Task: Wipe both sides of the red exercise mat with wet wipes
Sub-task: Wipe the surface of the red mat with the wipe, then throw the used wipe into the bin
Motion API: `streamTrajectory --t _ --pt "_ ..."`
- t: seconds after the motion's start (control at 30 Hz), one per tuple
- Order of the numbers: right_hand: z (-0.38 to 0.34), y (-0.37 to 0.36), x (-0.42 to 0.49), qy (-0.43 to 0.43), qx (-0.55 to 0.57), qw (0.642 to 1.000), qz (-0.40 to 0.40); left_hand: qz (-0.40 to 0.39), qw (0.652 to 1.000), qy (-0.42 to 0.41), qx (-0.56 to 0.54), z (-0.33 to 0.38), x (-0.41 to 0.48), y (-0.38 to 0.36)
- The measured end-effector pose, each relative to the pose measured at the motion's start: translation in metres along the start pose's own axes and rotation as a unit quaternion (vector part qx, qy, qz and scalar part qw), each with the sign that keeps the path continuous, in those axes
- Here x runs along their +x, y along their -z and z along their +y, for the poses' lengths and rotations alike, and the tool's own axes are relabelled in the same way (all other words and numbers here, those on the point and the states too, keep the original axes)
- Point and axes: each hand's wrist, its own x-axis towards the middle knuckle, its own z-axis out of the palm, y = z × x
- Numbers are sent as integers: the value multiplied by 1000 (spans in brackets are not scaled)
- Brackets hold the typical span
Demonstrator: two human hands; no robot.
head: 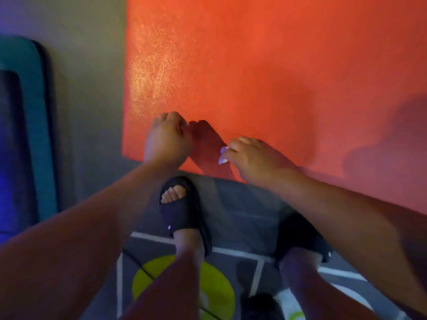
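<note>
On the floor, filling far and right: red exercise mat [277,65], lying flat; over its near left corner, left hand [167,137], fingers curled, grip on anything impossible to tell; just right, right hand [251,160] pinching a small white wet wipe [223,155]; nearer, feet in black slides [182,213].

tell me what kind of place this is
Probably a gym or fitness studio. A red mat lies spread on the floor, a teal mat and a dark mat lie to its left, and the floor bears white lines and a lime circle like training markings.
</note>
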Motion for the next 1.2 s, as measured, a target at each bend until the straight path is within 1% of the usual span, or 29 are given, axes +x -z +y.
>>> streamTrajectory --t 0.13,0.23,0.3,0.4,0.47,0.57,0.63,0.67,0.73,0.87,0.9,0.97,1.0,1.1,1.2 --pt "-20 36 -32 -147 57 986 49 -65 997 32 -25 24 -36 25" --pt "-40 100 -60 -256 106 959 61 -100 994 27 -42 57 -72 62" --pt "-50 137 -75 -308 130 939 76 -115 991 28 -58 80 -93 86" --pt "-75 197 -101 -373 192 902 101 -135 987 21 -82 121 -127 130" --pt "-90 234 -116 -408 221 876 134 -137 987 6 -89 148 -147 159" --pt "-126 295 -147 -471 287 814 181 -148 985 -8 -89 196 -186 213" --pt "-151 330 -169 -495 341 769 216 -148 983 -20 -107 224 -213 244" --pt "-166 352 -182 -497 364 753 233 -144 982 -27 -121 240 -227 262" --pt "-196 396 -207 -489 410 722 268 -132 980 -50 -142 271 -254 303" --pt "-247 478 -250 -471 492 664 310 -93 980 -68 -163 326 -297 377" --pt "-257 496 -261 -460 504 654 325 -85 980 -73 -164 340 -308 394" --pt "-276 536 -283 -437 509 657 343 -75 979 -88 -167 370 -329 428" --pt "-288 560 -299 -428 501 668 347 -76 978 -95 -169 389 -343 447" --pt "-309 612 -328 -395 472 708 345 -94 973 -106 -182 434 -373 481" --pt "-321 660 -357 -353 418 768 334 -97 966 -128 -200 482 -401 508"
